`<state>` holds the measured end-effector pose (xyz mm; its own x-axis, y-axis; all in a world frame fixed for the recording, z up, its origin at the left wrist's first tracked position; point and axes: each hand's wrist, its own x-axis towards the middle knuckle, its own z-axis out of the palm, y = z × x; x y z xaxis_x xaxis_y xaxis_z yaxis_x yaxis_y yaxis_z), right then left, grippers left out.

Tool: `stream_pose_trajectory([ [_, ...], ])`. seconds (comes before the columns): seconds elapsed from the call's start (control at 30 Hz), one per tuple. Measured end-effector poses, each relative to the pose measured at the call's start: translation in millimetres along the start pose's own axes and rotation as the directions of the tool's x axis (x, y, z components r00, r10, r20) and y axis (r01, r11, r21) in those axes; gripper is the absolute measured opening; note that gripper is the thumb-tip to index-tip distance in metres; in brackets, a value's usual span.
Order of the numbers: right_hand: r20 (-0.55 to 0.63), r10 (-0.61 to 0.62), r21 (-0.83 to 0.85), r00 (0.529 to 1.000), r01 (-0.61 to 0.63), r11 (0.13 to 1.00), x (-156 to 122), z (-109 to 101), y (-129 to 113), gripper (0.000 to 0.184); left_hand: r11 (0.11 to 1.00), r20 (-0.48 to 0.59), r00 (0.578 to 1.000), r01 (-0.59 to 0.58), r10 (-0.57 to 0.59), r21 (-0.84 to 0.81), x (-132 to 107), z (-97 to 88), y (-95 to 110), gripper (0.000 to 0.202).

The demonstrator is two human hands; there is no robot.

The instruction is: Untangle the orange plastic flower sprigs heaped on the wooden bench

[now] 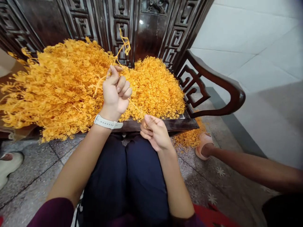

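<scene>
My left hand (pixel 115 91), with a white watch on the wrist, is closed around a thin orange plastic sprig (pixel 123 44) whose tip curls up above the hand. My right hand (pixel 155 130) is lower, near the seat's front edge, pinching the bottom end of the same sprig's stem. A big heap of long orange branched sprigs (pixel 54 85) lies on the left of the dark wooden seat (pixel 175 124). On its right sits a pile of small orange pieces (pixel 156 88).
The carved dark chair back (pixel 123 19) and armrest (pixel 213 82) frame the piles. More orange bits lie on the floor by another person's leg and pink slipper (pixel 203 143) at the right. A white shoe (pixel 8 164) is at the left edge.
</scene>
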<state>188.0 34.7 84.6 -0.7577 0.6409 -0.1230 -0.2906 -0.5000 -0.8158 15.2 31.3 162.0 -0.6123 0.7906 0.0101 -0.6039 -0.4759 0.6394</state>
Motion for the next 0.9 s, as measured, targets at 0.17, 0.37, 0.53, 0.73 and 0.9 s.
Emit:
stream_pose_trajectory([
  [0.17, 0.056, 0.014, -0.086, 0.998, -0.009, 0.996, 0.5, 14.2, 2.1, 0.053, 0.999, -0.053, 0.998, -0.033, 0.033, -0.002, 2.9, -10.0, 21.8, 0.045],
  [0.37, 0.155, -0.080, -0.257, 0.985, 0.118, 0.959, -9.6, 24.7, 15.4, 0.050, 0.994, -0.153, 0.982, -0.111, 0.110, -0.001, -1.2, -20.6, 46.1, 0.043],
  [0.53, 0.324, -0.055, -0.423, 0.945, 0.196, 0.885, -23.2, 18.5, 10.2, 0.048, 0.925, -0.059, 0.954, -0.269, 0.294, 0.268, 5.3, -41.3, 70.2, 0.047],
  [0.73, 0.822, 0.196, -0.420, 0.535, 0.336, 0.843, -58.5, -6.3, -42.0, 0.036, 0.885, 0.032, 0.902, -0.429, 0.431, 0.182, 13.9, -55.2, 91.1, 0.054],
  [0.9, 0.911, 0.153, -0.316, 0.383, 0.409, 0.856, -25.2, -19.1, -81.6, 0.025, 0.953, 0.067, 0.957, -0.287, 0.281, 0.097, 7.9, -49.8, 64.5, 0.041],
])
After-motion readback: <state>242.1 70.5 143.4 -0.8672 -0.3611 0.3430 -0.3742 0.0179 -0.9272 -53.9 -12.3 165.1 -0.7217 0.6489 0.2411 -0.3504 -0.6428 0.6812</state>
